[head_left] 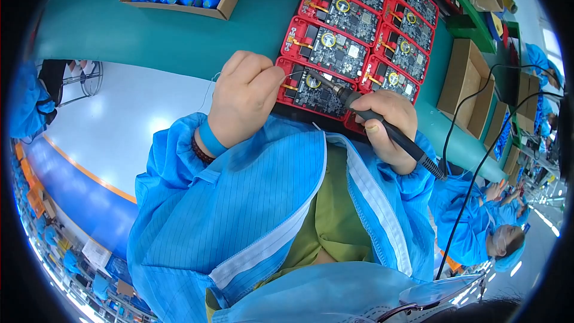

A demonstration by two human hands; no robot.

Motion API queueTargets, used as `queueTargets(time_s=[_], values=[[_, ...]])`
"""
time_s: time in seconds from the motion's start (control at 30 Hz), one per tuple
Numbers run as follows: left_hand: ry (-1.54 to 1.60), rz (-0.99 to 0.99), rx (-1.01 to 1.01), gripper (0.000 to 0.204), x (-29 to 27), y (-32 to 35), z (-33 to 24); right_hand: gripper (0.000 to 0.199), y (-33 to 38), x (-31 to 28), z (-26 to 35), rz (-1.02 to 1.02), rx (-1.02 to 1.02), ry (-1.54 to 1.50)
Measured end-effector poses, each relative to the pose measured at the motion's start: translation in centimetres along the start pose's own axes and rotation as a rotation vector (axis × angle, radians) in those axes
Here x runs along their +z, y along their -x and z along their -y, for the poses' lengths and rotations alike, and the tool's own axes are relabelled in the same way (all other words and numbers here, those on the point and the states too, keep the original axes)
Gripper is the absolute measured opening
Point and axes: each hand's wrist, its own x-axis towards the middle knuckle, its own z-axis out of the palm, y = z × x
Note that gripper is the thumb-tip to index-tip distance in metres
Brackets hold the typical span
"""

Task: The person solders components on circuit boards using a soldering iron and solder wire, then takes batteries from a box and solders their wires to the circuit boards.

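Note:
My right hand (pixel 390 121) grips the dark handle of a soldering iron (pixel 402 139), whose metal tip points up and left over the nearest circuit board (pixel 327 103). That board sits in a red plastic housing (pixel 291 105) and carries a yellow ring-shaped part and an orange flex strip. Pinched in my left hand (pixel 246 97) is a thin solder wire (pixel 293 74); its end reaches toward the iron's tip, and its slack trails off to the left. Whether the tip touches the board is too small to tell.
More red housings with boards (pixel 353 15) stand in two columns beyond my hands. A cardboard box of blue cylindrical cells (pixel 224 9) lies at the far left of the green table (pixel 113 27). At right are an open cardboard box (pixel 463 87), a black cable (pixel 463 194) and a seated co-worker (pixel 463 227).

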Motion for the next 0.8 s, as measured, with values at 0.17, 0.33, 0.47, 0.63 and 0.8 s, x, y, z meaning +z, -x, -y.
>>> queueTargets(time_s=[0.17, 0.33, 0.47, 0.63, 0.8], values=[[-0.01, 0.036, 0.009, 0.02, -0.22, -0.11, 0.02, 0.032, 0.08, -0.1, 0.05, -0.004, 0.01, -0.004], [-0.008, 0.025, 0.011, 0.02, -0.34, -0.05, 0.0, 0.032, 0.16, -0.11, 0.17, -0.014, 0.008, -0.012], [-0.006, 0.045, 0.017, 0.02, -0.39, -0.2, -0.09, 0.032, 0.11, -0.01, 0.16, 0.017, 0.006, -0.015], [-0.02, 0.062, 0.024, 0.019, -0.27, -0.43, -0.04, 0.032, 0.06, 0.18, 0.14, 0.012, -0.008, -0.008], [-0.017, 0.055, 0.027, 0.018, -0.18, -0.72, -0.1, 0.031, 0.28, -0.16, 0.29, -0.008, 0.015, -0.009]])
